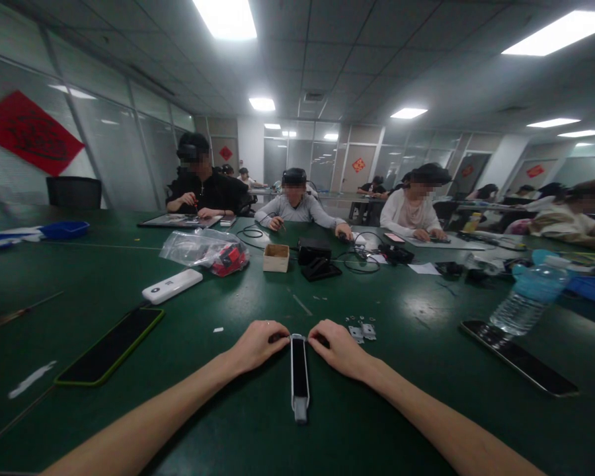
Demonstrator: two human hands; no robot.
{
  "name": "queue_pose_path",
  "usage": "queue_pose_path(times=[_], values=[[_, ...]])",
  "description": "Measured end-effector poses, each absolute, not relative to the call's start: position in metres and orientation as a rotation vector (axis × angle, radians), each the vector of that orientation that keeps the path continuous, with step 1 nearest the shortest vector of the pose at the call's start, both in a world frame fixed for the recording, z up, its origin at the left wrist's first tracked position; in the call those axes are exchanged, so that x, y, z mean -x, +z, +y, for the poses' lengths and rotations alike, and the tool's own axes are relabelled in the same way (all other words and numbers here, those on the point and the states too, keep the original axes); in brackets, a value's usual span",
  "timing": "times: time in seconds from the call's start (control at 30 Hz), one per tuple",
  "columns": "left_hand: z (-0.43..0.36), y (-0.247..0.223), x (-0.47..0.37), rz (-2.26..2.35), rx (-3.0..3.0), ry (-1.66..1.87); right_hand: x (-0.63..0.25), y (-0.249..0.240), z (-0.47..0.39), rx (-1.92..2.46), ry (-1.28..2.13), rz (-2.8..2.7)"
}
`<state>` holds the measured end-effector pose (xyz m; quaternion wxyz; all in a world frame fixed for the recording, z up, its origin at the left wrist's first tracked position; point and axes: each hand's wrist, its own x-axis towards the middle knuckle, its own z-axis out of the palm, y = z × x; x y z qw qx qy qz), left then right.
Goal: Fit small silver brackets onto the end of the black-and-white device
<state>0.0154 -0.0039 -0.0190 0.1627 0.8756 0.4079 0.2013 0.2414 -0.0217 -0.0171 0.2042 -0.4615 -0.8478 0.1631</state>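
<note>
"What lies left of your work?"

"A green-edged phone [110,347] toward nine o'clock of the slim gadget [300,370], and a white power bank [172,286] at ten."

"And your left grip [264,344]?"

"Narrow, fingertips drawn in at the gadget's far left corner. Whether they truly pinch it, I cannot tell."

"Where is the gadget itself?"

"On the worktop [228,430] in front of me, between my grips, dark face up, grey tip at six o'clock. I'd work its twelve o'clock end with light, even pressure from both sides, so it doesn't skew or slide."

"Your right grip [334,347]?"

"Also narrow, by the far right corner; again I can't tell if it's closed on the edge. I'd match the left's height and force."

"Further right?"

"Small metal pieces [368,330] near two o'clock, just beside my knuckles. One nudge could scatter them, so I'd move gently. A dark phone [520,357] sits at three, well apart."
</note>
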Motion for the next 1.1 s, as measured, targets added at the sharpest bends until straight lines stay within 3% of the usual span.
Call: queue_pose_path(times=[0.43,1.1], values=[[-0.006,-0.017,-0.014,1.215,-2.570,0.525,-0.243,-0.010,-0.019,1.129,0.075,-2.603],[-0.007,-0.016,-0.014,1.207,-2.575,0.550,-0.244,-0.005,-0.022,1.117,0.073,-2.630]])
